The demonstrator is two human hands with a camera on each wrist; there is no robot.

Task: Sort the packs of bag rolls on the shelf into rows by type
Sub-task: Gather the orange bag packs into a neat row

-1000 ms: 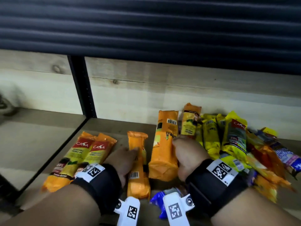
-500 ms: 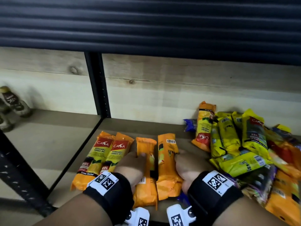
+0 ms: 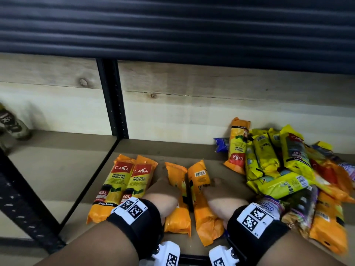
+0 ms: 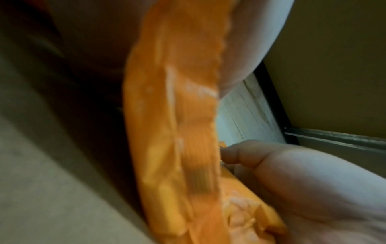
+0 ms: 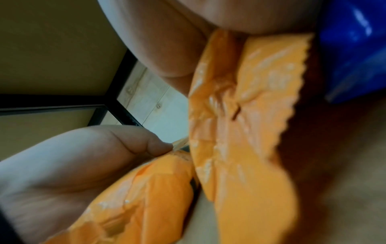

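Observation:
Four orange packs lie side by side on the brown shelf point(image 3: 172, 148). The left two point(image 3: 113, 181) point(image 3: 138, 179) show red CASA labels. My left hand point(image 3: 163, 191) grips the third orange pack point(image 3: 176, 217), which lies label down. My right hand point(image 3: 217, 192) grips the fourth orange pack point(image 3: 199, 179), barcode up and tilted slightly left. The left wrist view shows a blurred orange pack point(image 4: 173, 132) between thumb point(image 4: 250, 155) and fingers. In the right wrist view an orange pack's crimped end point(image 5: 240, 115) sits beside my thumb point(image 5: 125, 142).
A loose pile on the right holds yellow packs point(image 3: 269, 164), orange packs point(image 3: 326, 223), an upside-down CASA pack point(image 3: 237, 146) and a blue pack point(image 3: 221, 144). A black upright post point(image 3: 113, 100) splits the shelf. Bottles point(image 3: 11, 123) stand in the left bay.
Both hands have drawn their orange packs leftward, away from the pile and up beside the two CASA packs. The right pack now lies nearly parallel to the left one.

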